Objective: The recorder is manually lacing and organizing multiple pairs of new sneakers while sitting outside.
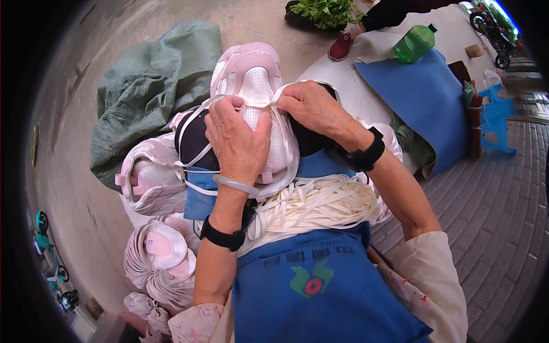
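Nearest, 6 o'clock: blue apron (269,311), smooth cloth. Just past it, a heap of loose laces (326,200), cream, flat, tangled. Right hand (314,108): thumb and forefinger pinched closed on a white lace (261,104). Left hand (237,137): forefinger curled at the lace, thumb spread over the shoe (257,77); can't tell how firm. Shoe is under both hands, toe to 12 o'clock. Working well here likely means lace flat, no twists, even pull both sides, slack at 10 o'clock off the fingers. Shoe: pink overlays, white mesh, rounded toe, probably soft. More pink shoes (154,171) at 9, curved stacked uppers (166,248) at 8. Farther: crinkled green sack (154,91) at 10, blue mat (417,94) at 2, see-through green bottle (414,46) between 1 and 2.
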Action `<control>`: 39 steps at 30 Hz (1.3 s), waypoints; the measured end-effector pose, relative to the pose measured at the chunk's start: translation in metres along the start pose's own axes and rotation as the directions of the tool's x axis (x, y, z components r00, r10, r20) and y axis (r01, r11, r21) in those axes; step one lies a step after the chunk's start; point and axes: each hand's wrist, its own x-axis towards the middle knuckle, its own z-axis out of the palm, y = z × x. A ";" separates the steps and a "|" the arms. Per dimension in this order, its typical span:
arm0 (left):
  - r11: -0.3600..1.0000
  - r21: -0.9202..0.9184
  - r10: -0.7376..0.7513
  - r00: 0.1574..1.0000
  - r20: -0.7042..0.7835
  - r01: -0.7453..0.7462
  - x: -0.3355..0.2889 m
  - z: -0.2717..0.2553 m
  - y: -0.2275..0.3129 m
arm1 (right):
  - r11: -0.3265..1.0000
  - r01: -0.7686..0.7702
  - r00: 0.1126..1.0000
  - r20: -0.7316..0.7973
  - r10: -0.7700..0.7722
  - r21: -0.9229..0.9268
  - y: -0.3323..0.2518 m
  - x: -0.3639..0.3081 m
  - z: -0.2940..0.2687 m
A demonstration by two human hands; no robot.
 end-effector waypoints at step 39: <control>0.988 -0.154 -0.013 0.999 -0.039 0.007 -0.006 0.002 -0.001 | 0.913 0.300 0.908 -0.211 -0.362 -0.277 -0.021 -0.043 0.022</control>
